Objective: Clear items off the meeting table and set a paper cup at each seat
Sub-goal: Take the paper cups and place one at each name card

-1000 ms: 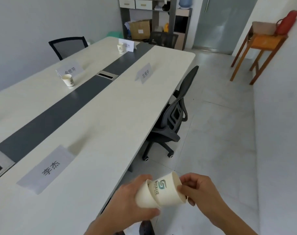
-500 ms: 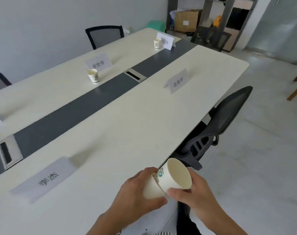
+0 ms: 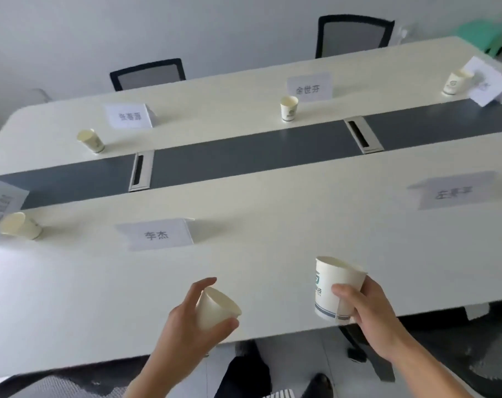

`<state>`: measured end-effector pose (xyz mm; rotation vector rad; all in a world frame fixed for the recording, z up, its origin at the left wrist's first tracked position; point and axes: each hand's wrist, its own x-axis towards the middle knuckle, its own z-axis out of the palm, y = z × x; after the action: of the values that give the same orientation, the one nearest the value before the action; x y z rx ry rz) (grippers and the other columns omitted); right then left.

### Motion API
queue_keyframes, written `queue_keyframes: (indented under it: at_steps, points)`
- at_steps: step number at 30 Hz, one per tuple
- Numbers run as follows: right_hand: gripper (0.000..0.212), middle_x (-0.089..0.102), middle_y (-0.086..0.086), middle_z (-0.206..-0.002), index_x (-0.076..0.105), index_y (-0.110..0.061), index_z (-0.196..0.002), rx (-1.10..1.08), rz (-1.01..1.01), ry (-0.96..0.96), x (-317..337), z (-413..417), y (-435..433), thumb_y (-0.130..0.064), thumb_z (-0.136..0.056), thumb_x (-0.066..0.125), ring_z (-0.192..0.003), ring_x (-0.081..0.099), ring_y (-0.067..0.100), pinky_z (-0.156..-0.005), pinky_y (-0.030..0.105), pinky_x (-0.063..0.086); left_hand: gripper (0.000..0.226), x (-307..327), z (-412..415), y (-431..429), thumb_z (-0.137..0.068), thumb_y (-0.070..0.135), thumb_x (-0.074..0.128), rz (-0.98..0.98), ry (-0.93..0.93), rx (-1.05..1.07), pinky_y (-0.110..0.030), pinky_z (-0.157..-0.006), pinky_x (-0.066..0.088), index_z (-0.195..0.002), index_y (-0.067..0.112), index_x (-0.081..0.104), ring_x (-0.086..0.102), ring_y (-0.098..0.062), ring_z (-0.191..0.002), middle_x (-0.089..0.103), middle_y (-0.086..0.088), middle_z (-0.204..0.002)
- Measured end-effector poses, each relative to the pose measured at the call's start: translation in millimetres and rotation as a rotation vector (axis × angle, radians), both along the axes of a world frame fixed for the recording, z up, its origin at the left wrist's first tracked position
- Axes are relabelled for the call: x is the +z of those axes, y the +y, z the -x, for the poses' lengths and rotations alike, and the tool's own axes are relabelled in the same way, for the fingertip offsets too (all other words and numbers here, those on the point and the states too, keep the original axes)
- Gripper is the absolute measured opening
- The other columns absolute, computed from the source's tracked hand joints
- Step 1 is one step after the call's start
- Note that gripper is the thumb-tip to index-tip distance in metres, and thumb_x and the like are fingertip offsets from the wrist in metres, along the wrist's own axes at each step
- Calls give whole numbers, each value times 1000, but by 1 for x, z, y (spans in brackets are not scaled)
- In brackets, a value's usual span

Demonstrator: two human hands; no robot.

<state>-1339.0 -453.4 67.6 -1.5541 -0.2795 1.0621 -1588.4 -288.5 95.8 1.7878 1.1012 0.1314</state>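
Note:
My left hand (image 3: 186,320) grips a plain white paper cup (image 3: 216,308), tilted, above the near edge of the meeting table (image 3: 272,231). My right hand (image 3: 367,311) holds a second paper cup with a green logo (image 3: 334,288), upright, over the table edge to the right. Other paper cups stand on the table: one at the far left (image 3: 20,229), one at the back left (image 3: 91,140), one at the back middle (image 3: 289,108), one at the back right (image 3: 453,82). Each stands near a name card.
White name cards stand at the seats, the nearest (image 3: 158,234) ahead of my left hand and another (image 3: 456,192) to the right. A dark strip with two cable hatches (image 3: 140,170) runs down the table's middle. Black mesh chairs (image 3: 147,73) stand along the far side.
The two nested cups have been pulled apart, one now in each hand. The view has swung left to face across the table, showing more cups and name cards.

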Motion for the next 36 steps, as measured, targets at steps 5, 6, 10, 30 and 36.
queue_keyframes:
  at_steps: [5,6,10,30,36]
  points:
    - [66,74,13,-94,60,-14,-110,195,35,-58,-8,5,88,-43,-52,69,-83,74,29,-66,37,55,69,-13,28,40,-51,60,72,7,-25,246,-28,-59,58,-114,54,48,66,-21,-76,65,-1,-95]
    - [66,72,16,-95,60,-12,-109,226,51,-63,-9,8,106,-44,-52,69,-77,74,28,-63,35,55,69,-17,30,51,-51,61,72,2,-35,269,-31,-64,59,-115,54,48,67,-20,-76,66,0,-94]
    - [61,69,17,-88,63,-11,-101,336,135,-71,-19,14,180,-50,-55,68,-67,68,26,-62,34,57,71,-26,28,108,-53,64,73,9,-92,320,-33,-68,59,-117,53,46,67,-16,-79,66,4,-95]
    - [65,59,-6,-104,44,-17,-118,427,269,-610,-132,36,500,-22,-67,83,-95,58,21,-72,30,45,61,-67,55,279,-73,31,83,189,-64,522,-38,-49,58,-121,45,47,62,-24,-69,64,20,-92]
    - [63,64,-5,-106,46,-18,-116,428,287,-630,-145,31,496,-24,-66,84,-95,60,20,-78,34,51,63,-71,47,287,-71,35,83,200,-73,500,-39,-50,58,-120,48,46,63,-25,-68,63,21,-94]
